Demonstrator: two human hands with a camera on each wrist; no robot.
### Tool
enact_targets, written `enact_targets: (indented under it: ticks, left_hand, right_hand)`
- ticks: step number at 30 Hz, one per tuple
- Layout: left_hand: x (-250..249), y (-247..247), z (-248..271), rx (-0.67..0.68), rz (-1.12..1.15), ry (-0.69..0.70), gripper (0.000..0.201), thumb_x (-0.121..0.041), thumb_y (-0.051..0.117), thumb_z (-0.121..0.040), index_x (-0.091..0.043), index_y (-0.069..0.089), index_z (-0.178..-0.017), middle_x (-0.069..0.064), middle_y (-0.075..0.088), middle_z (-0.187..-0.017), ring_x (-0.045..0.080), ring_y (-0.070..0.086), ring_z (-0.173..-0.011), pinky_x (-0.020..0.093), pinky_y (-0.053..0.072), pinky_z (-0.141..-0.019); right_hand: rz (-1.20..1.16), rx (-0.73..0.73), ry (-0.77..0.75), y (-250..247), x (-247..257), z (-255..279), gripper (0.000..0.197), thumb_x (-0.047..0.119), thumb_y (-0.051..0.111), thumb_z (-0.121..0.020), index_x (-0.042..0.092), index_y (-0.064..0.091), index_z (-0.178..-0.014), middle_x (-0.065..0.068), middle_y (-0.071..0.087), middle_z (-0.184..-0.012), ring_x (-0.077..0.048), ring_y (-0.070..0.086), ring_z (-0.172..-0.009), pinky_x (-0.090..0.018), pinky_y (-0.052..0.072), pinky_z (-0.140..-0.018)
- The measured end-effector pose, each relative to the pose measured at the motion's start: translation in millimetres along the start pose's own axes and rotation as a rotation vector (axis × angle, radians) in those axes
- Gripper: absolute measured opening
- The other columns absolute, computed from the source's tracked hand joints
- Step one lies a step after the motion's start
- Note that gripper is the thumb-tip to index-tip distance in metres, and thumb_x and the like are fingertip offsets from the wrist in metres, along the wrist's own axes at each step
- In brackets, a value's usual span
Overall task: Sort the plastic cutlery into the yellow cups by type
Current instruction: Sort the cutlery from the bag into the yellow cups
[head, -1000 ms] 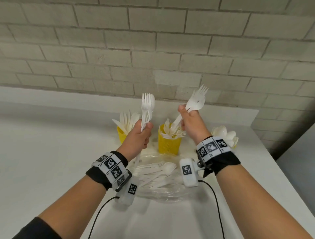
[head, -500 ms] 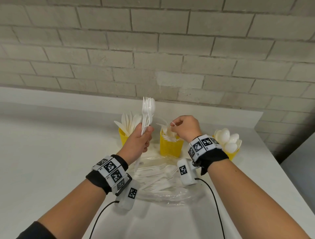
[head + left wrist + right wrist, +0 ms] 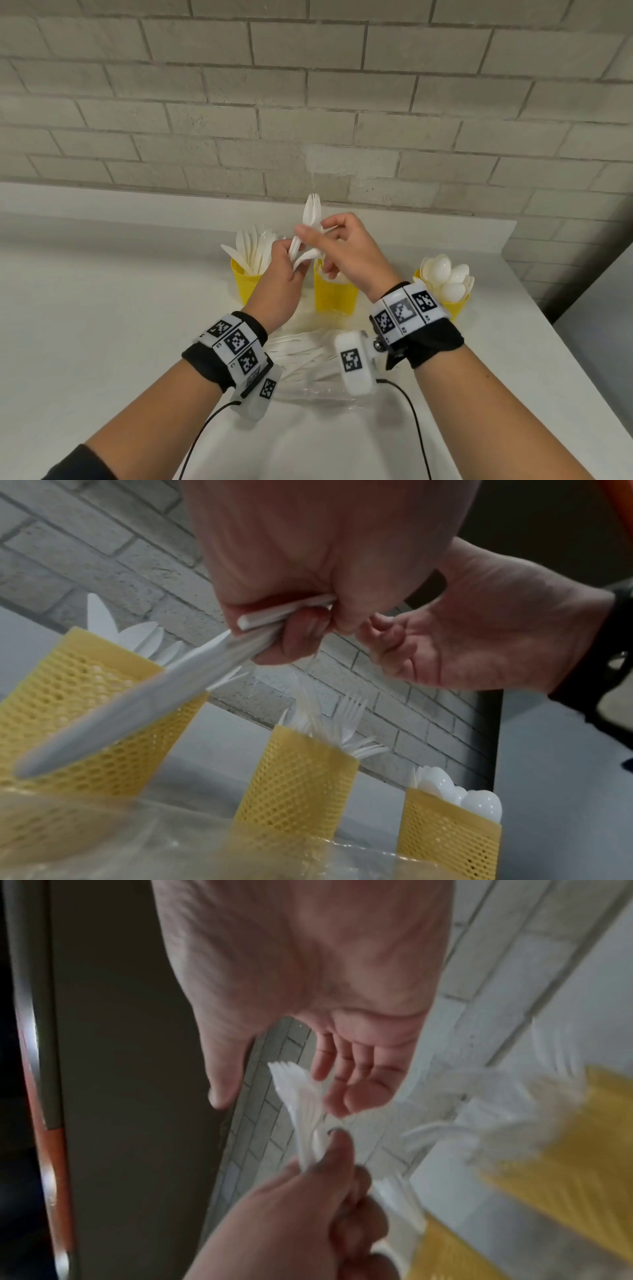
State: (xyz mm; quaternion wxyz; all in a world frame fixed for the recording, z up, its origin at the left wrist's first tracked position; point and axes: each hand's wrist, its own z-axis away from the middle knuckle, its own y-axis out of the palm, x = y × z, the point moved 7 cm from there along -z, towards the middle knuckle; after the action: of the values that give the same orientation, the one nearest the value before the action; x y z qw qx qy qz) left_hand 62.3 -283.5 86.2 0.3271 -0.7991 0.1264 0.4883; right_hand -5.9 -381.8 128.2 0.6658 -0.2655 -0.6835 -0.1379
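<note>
Several forks (image 3: 310,233) upright at frame centre, handles gripped in left hand (image 3: 279,284), tines up, directly above middle cup (image 3: 334,294); right hand (image 3: 346,253) nearest, fingers loosely curled, reaching, empty.

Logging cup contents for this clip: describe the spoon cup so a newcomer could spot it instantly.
Start at the brick wall and drop to the white counter, where three yellow mesh cups stand in a row. The spoon cup is the rightmost, alone in holding rounded bowls rather than blades or tines.
</note>
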Motion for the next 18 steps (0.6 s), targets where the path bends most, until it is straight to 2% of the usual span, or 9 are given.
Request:
enact_targets:
  ticks: [1,3,5,8,10,11,13,15,18]
  left_hand:
    - [-4.3,3.1,-0.1,0.017,-0.015,0.042,0.016,-0.012,0.040,-0.099,-0.026,0.037,-0.105,-0.015,0.044,-0.092,0.000,0.049,-0.081,0.008,0.040,-0.072]
    - [-8.9,12.0,1.8,0.067,-0.037,0.119,0.020,-0.005,0.036,-0.093,-0.024,0.040,-0.098,-0.011,0.046,-0.085,0.003,0.050,-0.076,0.018,0.043,-0.073]
    - [-6.1,14.7,4.3,0.073,-0.037,0.079,0.017,-0.008,0.039,-0.093,-0.018,0.033,-0.106,-0.010,0.050,-0.088,0.007,0.054,-0.080,0.025,0.046,-0.075]
    - [-0.1,12.0,9.0,0.056,-0.050,0.004,0.031,-0.018,0.049,-0.096,-0.021,0.028,-0.117,-0.016,0.050,-0.100,0.005,0.056,-0.092,0.031,0.049,-0.083]
    - [-1.8,11.2,11.5,0.073,-0.084,0.009,0.034,-0.020,0.052,-0.095,-0.022,0.030,-0.120,-0.018,0.047,-0.101,0.004,0.056,-0.090,0.033,0.049,-0.081]
    - [-2.8,11.2,12.0,0.084,-0.097,0.013,0.036,-0.022,0.055,-0.094,-0.022,0.030,-0.120,-0.017,0.047,-0.099,0.003,0.055,-0.086,0.031,0.048,-0.076]
    - [-3.1,10.6,12.2,0.104,-0.077,0.005,0.045,-0.028,0.062,-0.090,-0.024,0.029,-0.119,-0.017,0.047,-0.095,-0.004,0.050,-0.072,0.021,0.041,-0.065]
    - [-5.8,9.1,12.1,0.123,0.000,-0.017,0.053,-0.031,0.069,-0.085,-0.023,0.030,-0.119,-0.016,0.044,-0.091,-0.008,0.046,-0.063,0.012,0.036,-0.057]
    - [-8.3,3.4,10.0,0.133,0.115,-0.075,0.055,-0.036,0.071,-0.082,-0.021,0.034,-0.120,-0.013,0.044,-0.094,-0.011,0.048,-0.065,0.008,0.039,-0.060]
  right_hand:
    - [0.013,0.037,0.026,8.1,-5.1,3.2,0.050,0.040,0.077,-0.073,0.016,0.047,-0.104,-0.005,0.057,-0.085,-0.015,0.052,-0.053,-0.029,0.046,-0.050]
    - [-0.033,0.042,0.035,16.2,-13.2,5.6,0.047,0.025,0.080,-0.073,0.014,0.043,-0.100,-0.005,0.055,-0.075,-0.016,0.050,-0.049,-0.028,0.043,-0.045]
    - [-0.130,-0.013,0.031,12.9,-15.6,4.0,0.041,0.016,0.080,-0.073,0.013,0.043,-0.091,-0.003,0.050,-0.065,-0.015,0.047,-0.045,-0.027,0.041,-0.043]
    - [-0.251,-0.092,0.030,0.8,-10.0,0.9,0.040,0.018,0.081,-0.072,0.014,0.046,-0.090,-0.002,0.050,-0.062,-0.011,0.046,-0.040,-0.025,0.040,-0.041]
    - [-0.280,-0.112,0.022,-5.4,-6.3,-2.4,0.042,0.022,0.082,-0.072,0.014,0.047,-0.094,-0.005,0.054,-0.068,-0.011,0.047,-0.040,-0.025,0.042,-0.041]
    - [-0.285,-0.112,0.020,-7.5,-4.9,-3.6,0.042,0.023,0.082,-0.072,0.013,0.048,-0.094,-0.008,0.056,-0.071,-0.012,0.048,-0.041,-0.025,0.043,-0.042]
    - [-0.293,-0.104,0.018,-11.3,-3.9,-6.5,0.043,0.021,0.082,-0.071,0.008,0.050,-0.096,-0.011,0.059,-0.071,-0.015,0.051,-0.042,-0.026,0.046,-0.044]
    - [-0.297,-0.090,0.010,-16.3,-3.5,-10.3,0.037,0.016,0.081,-0.072,0.006,0.052,-0.093,-0.007,0.060,-0.060,-0.016,0.053,-0.043,-0.026,0.047,-0.045]
    - [-0.301,-0.064,-0.002,-24.2,1.0,-13.9,0.025,0.006,0.076,-0.077,0.006,0.054,-0.089,-0.004,0.058,-0.055,-0.014,0.053,-0.043,-0.026,0.048,-0.046]
